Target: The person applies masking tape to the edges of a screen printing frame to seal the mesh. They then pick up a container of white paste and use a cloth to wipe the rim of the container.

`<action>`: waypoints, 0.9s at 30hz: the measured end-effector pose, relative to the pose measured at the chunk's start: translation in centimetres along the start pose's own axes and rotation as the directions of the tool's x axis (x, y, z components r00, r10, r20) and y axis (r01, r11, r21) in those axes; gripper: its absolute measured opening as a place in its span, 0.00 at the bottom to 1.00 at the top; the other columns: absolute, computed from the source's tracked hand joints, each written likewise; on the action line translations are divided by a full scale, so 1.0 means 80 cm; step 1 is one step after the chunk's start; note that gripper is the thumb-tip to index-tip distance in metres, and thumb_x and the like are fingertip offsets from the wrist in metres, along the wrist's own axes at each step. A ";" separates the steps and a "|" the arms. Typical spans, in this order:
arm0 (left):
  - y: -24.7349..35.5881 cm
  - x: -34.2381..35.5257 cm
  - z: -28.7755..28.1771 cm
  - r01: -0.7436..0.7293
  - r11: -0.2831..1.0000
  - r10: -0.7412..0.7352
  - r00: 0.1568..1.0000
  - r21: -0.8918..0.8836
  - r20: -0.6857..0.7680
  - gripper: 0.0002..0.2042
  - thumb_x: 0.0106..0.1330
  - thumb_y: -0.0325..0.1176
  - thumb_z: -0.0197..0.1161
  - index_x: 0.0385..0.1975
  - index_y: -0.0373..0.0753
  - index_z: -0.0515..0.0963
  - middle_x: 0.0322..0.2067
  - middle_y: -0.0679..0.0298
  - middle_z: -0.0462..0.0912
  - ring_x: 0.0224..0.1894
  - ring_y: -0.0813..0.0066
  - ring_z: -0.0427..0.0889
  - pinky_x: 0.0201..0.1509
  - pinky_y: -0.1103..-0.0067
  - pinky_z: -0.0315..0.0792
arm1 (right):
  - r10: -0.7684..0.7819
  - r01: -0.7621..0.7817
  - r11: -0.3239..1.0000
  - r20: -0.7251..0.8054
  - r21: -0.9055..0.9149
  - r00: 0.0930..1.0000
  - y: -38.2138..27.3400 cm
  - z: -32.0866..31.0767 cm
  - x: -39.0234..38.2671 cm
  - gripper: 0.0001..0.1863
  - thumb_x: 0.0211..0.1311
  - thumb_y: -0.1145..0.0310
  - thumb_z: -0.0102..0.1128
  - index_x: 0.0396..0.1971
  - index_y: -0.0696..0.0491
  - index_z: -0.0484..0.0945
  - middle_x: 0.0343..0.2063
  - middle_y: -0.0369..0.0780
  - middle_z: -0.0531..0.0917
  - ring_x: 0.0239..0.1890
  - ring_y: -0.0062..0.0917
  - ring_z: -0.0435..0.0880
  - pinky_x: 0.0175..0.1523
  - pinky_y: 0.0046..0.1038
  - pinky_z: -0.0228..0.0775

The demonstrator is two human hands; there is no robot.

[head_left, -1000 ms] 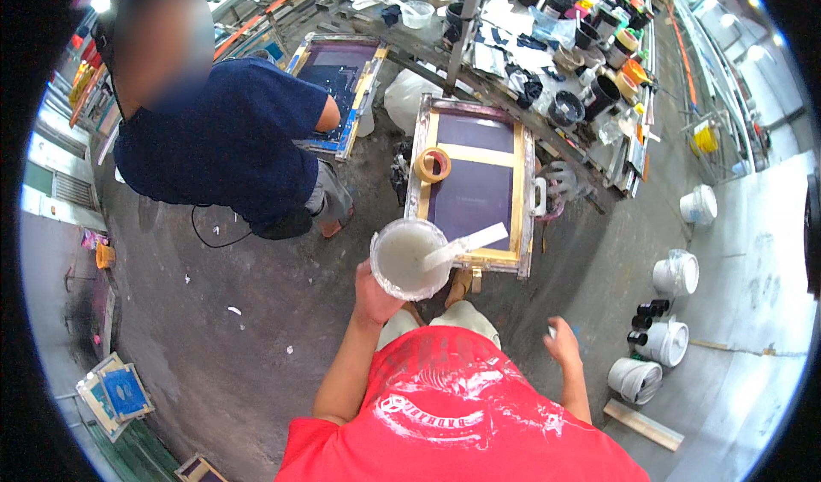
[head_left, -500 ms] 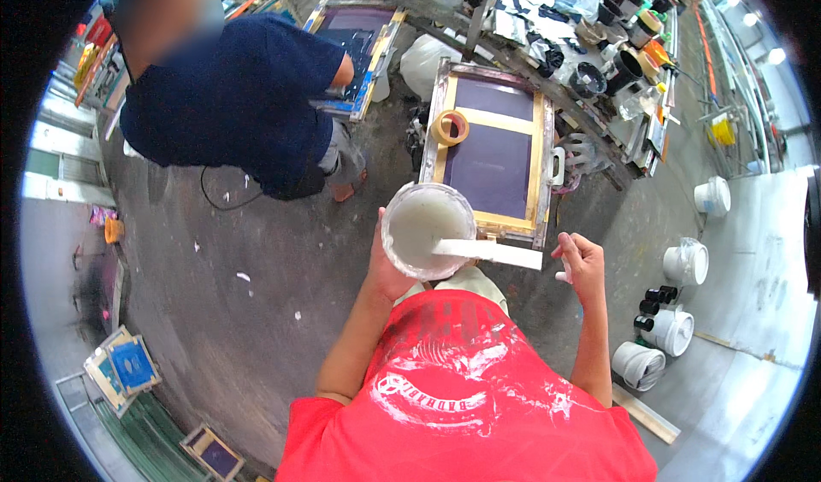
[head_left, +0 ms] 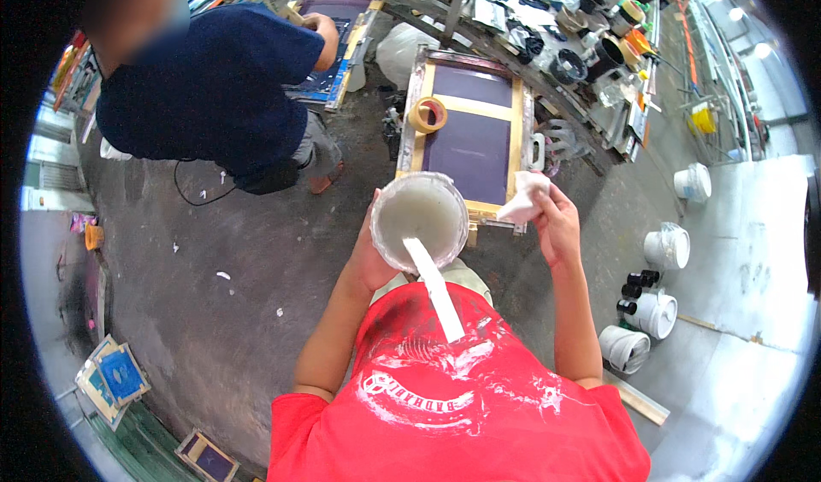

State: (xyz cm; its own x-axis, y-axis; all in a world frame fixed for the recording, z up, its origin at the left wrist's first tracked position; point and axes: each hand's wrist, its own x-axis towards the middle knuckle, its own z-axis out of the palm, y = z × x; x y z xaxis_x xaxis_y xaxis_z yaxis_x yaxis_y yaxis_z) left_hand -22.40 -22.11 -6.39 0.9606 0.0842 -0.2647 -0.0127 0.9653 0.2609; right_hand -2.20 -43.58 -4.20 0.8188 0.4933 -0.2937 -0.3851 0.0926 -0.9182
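Note:
My left hand [head_left: 371, 255] grips a round tub [head_left: 419, 217] of pale, milky liquid. A white flat stick [head_left: 436, 295] rests in it, leaning out toward my red shirt. My right hand [head_left: 554, 225] is raised beside the tub, closed on a crumpled white cloth or tissue [head_left: 522, 200]. Just beyond both hands lies a screen frame [head_left: 467, 159] with purple mesh and yellow edging, with a roll of tan tape [head_left: 428, 114] on its upper left part.
A co-worker in dark blue [head_left: 202, 97] bends over another screen [head_left: 345, 44] at upper left. A cluttered bench [head_left: 590, 33] of pots runs along the back right. White buckets [head_left: 666, 248] line the right, with several black containers. More frames [head_left: 120, 375] stand at lower left.
My right hand has risen from my side toward the tub, bringing the white cloth into view. The stick has swung from pointing right to pointing toward me. The co-worker's arm has shifted upward.

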 end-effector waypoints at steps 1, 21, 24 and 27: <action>-0.003 0.001 0.001 0.036 0.998 -0.035 0.999 -0.054 0.011 0.29 0.69 0.54 0.45 0.62 0.38 0.65 0.57 0.55 0.73 0.58 0.61 0.74 0.61 0.62 0.70 | 0.080 -0.080 0.997 -0.006 -0.008 0.997 0.001 -0.005 0.007 0.19 0.69 0.70 0.51 0.57 0.59 0.70 0.48 0.42 0.80 0.47 0.27 0.82 0.48 0.31 0.79; -0.050 -0.008 0.001 -0.001 1.000 0.002 0.997 0.019 -0.074 0.29 0.72 0.56 0.39 0.59 0.39 0.67 0.53 0.58 0.76 0.55 0.67 0.75 0.61 0.68 0.69 | 0.277 -0.158 0.942 0.422 -0.296 0.863 -0.029 0.069 -0.003 0.17 0.68 0.70 0.48 0.54 0.59 0.72 0.45 0.38 0.81 0.45 0.19 0.79 0.53 0.25 0.71; -0.057 -0.009 0.000 0.005 0.998 0.004 0.987 0.057 -0.159 0.29 0.72 0.57 0.39 0.59 0.39 0.68 0.53 0.59 0.76 0.54 0.68 0.76 0.60 0.69 0.70 | 0.326 -0.224 0.937 0.439 -0.268 0.837 -0.032 0.072 -0.012 0.18 0.67 0.71 0.45 0.54 0.59 0.72 0.44 0.38 0.81 0.44 0.19 0.79 0.52 0.25 0.71; -0.061 -0.011 -0.009 0.008 0.997 0.005 0.987 0.075 -0.163 0.29 0.72 0.57 0.38 0.59 0.40 0.68 0.53 0.60 0.76 0.54 0.70 0.76 0.60 0.70 0.70 | 0.320 -0.164 0.919 0.435 -0.357 0.842 -0.029 0.070 -0.017 0.19 0.67 0.71 0.43 0.54 0.61 0.72 0.44 0.39 0.80 0.44 0.19 0.79 0.52 0.25 0.71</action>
State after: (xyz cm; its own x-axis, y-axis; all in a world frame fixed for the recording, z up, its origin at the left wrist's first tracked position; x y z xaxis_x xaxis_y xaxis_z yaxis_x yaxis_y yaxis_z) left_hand -23.37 -26.74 -8.07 0.9026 0.1280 -0.4110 0.0155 0.9445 0.3281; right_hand -4.81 -39.59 -0.22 0.3809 0.8212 -0.4249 -0.3365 -0.3049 -0.8909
